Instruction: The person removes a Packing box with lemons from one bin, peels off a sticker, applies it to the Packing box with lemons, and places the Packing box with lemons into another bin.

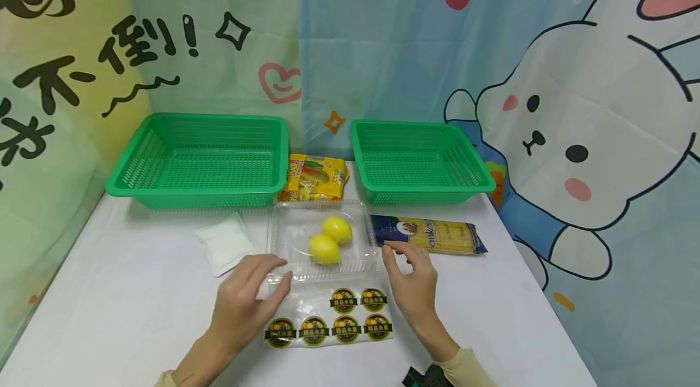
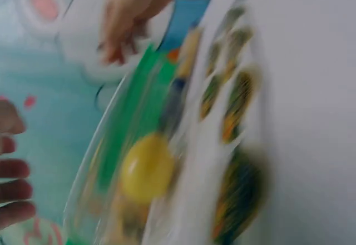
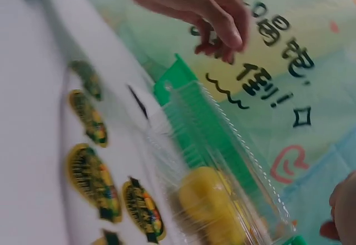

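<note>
Two yellow lemons (image 1: 324, 250) lie together in a clear plastic container (image 1: 290, 226) at the middle of the table. Whether a lid covers them, I cannot tell. In front of it lies a clear sheet of round black-and-gold stickers (image 1: 346, 329). My left hand (image 1: 246, 296) hovers by the container's near left corner, thumb and fingers spread apart. At the near right corner is my right hand (image 1: 414, 284), its fingers loosely bent with nothing between them. Blur in the left wrist view softens the lemon (image 2: 148, 167) and the container.
Two green baskets (image 1: 205, 197) (image 1: 426, 195) stand at the back. Between them lies a yellow package (image 1: 314, 177). A pasta packet (image 1: 443, 235) is right of the container, a white packet (image 1: 225, 242) left of it. A black object (image 1: 426, 378) sits at the front edge.
</note>
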